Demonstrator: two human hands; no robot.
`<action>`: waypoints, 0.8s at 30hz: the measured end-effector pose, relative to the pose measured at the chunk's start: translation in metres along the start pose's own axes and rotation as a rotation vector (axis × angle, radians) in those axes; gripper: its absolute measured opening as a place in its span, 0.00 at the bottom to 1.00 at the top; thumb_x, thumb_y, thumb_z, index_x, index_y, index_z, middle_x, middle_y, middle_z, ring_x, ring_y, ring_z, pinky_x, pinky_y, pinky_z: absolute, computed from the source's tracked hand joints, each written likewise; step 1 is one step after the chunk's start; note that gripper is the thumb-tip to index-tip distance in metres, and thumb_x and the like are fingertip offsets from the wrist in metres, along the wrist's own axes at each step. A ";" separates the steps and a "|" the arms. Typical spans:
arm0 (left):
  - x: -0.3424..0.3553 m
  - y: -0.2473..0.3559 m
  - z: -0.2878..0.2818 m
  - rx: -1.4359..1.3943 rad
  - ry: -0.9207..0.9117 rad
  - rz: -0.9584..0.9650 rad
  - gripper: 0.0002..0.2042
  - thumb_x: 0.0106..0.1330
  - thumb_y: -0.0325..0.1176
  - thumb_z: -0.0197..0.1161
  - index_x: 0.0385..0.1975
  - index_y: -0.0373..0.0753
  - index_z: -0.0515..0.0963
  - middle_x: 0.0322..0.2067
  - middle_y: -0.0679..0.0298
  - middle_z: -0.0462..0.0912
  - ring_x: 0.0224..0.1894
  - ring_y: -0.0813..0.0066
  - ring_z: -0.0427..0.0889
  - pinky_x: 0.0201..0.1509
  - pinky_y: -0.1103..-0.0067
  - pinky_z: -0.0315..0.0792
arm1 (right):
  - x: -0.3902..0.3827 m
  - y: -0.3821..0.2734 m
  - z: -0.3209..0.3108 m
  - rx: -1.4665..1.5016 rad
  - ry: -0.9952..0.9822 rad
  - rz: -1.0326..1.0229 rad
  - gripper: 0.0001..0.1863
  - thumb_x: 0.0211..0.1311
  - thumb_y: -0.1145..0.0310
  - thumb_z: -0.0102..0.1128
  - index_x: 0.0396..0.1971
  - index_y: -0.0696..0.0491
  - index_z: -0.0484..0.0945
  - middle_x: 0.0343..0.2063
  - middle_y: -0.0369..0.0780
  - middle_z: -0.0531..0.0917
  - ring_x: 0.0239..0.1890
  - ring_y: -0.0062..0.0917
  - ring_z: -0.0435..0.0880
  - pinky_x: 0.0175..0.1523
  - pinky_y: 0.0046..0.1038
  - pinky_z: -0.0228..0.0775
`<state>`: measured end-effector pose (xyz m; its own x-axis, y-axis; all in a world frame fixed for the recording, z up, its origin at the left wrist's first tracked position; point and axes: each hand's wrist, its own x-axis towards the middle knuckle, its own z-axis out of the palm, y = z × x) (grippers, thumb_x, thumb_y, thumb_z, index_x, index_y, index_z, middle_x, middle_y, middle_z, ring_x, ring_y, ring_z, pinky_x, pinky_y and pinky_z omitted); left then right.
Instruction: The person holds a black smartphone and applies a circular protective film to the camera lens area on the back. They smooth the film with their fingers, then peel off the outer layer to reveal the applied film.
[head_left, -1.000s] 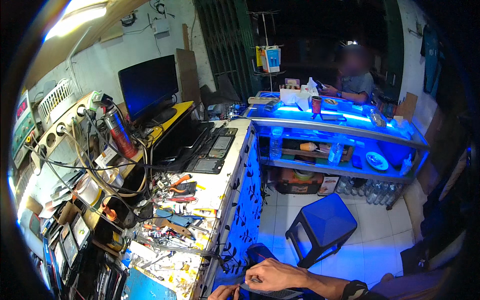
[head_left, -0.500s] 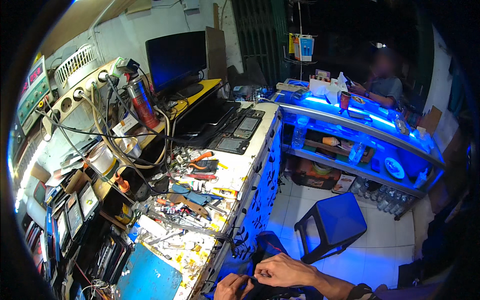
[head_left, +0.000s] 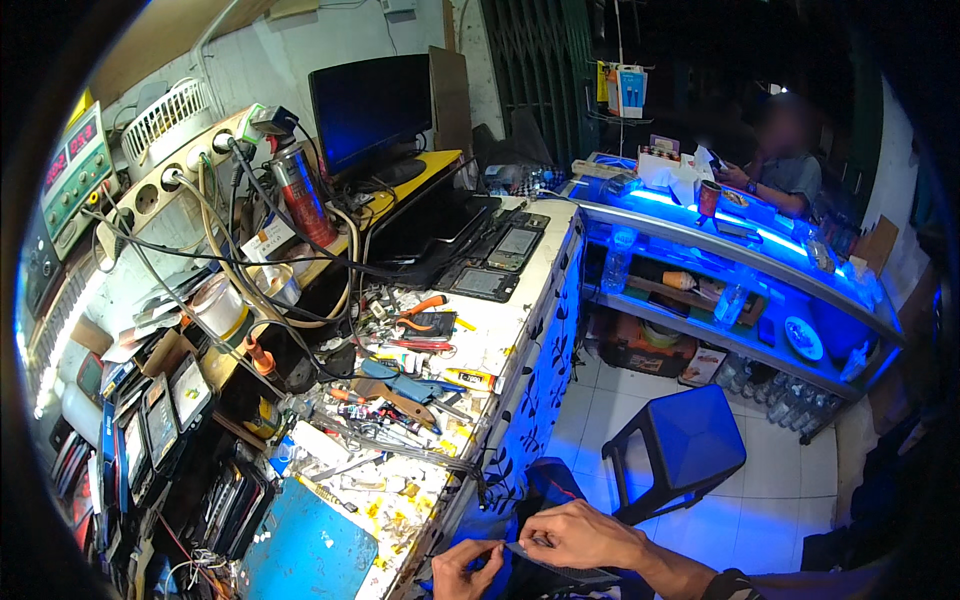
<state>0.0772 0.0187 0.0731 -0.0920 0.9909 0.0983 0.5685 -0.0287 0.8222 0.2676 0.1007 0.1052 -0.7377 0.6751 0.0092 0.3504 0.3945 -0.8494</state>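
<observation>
At the bottom edge, in front of the workbench (head_left: 520, 330), both my hands meet on a flat dark device (head_left: 560, 572) that looks like a phone. My right hand (head_left: 585, 535) lies over its top and grips it. My left hand (head_left: 465, 568) pinches its left end between curled fingers. A dark watch (head_left: 730, 585) sits on my right wrist. The device's face is mostly hidden under my fingers.
The bench holds pliers (head_left: 420, 310), scattered tools, several phones (head_left: 500, 250), a blue mat (head_left: 310, 550), a monitor (head_left: 370, 105) and tangled cables. A blue stool (head_left: 690, 440) stands on the tiled floor. Behind a blue-lit counter (head_left: 740, 250) sits another person (head_left: 785, 165).
The view has dropped and swung left, so the bench fills more of it. My hands have drawn closer together on the device and sit further right.
</observation>
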 end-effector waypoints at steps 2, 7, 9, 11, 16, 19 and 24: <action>0.002 0.000 0.000 -0.050 0.025 -0.003 0.04 0.56 0.24 0.67 0.29 0.29 0.82 0.27 0.57 0.84 0.30 0.73 0.84 0.33 0.80 0.75 | 0.001 0.001 -0.001 0.000 0.016 0.005 0.10 0.57 0.65 0.60 0.33 0.57 0.81 0.20 0.42 0.80 0.21 0.29 0.78 0.29 0.29 0.69; 0.001 -0.004 0.002 -0.065 0.005 0.061 0.04 0.55 0.22 0.67 0.28 0.29 0.82 0.27 0.57 0.84 0.29 0.72 0.84 0.35 0.79 0.75 | 0.001 0.006 0.001 -0.008 0.027 -0.015 0.10 0.58 0.65 0.59 0.32 0.57 0.80 0.20 0.41 0.79 0.21 0.29 0.78 0.29 0.29 0.69; 0.001 -0.007 0.004 -0.001 0.018 0.098 0.04 0.53 0.21 0.68 0.27 0.29 0.81 0.27 0.57 0.84 0.29 0.70 0.84 0.35 0.79 0.75 | 0.001 0.007 0.001 -0.002 0.001 -0.046 0.10 0.58 0.65 0.58 0.31 0.57 0.78 0.20 0.40 0.78 0.22 0.30 0.78 0.30 0.29 0.69; 0.002 -0.010 0.010 -0.007 0.047 0.165 0.03 0.51 0.20 0.68 0.21 0.29 0.80 0.22 0.57 0.82 0.25 0.69 0.83 0.33 0.80 0.74 | 0.000 0.005 -0.001 0.018 0.000 -0.052 0.10 0.56 0.66 0.57 0.27 0.59 0.73 0.21 0.45 0.78 0.27 0.40 0.79 0.33 0.36 0.68; 0.003 -0.019 0.009 -0.122 0.103 0.136 0.05 0.58 0.21 0.64 0.34 0.31 0.79 0.32 0.62 0.80 0.29 0.77 0.77 0.33 0.81 0.71 | -0.009 -0.001 -0.029 0.211 0.177 -0.219 0.10 0.61 0.67 0.58 0.31 0.59 0.76 0.21 0.39 0.76 0.23 0.24 0.73 0.32 0.26 0.67; 0.006 -0.014 0.007 -0.229 0.147 0.096 0.06 0.58 0.21 0.64 0.34 0.30 0.78 0.34 0.63 0.80 0.36 0.77 0.78 0.38 0.82 0.72 | -0.023 0.022 -0.061 0.448 0.478 -0.295 0.09 0.67 0.67 0.54 0.36 0.57 0.77 0.36 0.37 0.79 0.38 0.19 0.77 0.47 0.22 0.66; 0.013 0.018 0.011 -0.800 0.115 0.188 0.09 0.62 0.26 0.62 0.40 0.31 0.80 0.35 0.60 0.82 0.37 0.78 0.78 0.39 0.83 0.73 | -0.045 0.083 -0.093 1.092 0.500 -0.164 0.10 0.68 0.63 0.50 0.39 0.54 0.70 0.31 0.37 0.76 0.34 0.30 0.81 0.40 0.29 0.72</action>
<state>0.0955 0.0325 0.0830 -0.1608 0.9418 0.2952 -0.1664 -0.3206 0.9325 0.3842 0.1611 0.0832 -0.3387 0.9279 0.1559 -0.5755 -0.0732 -0.8145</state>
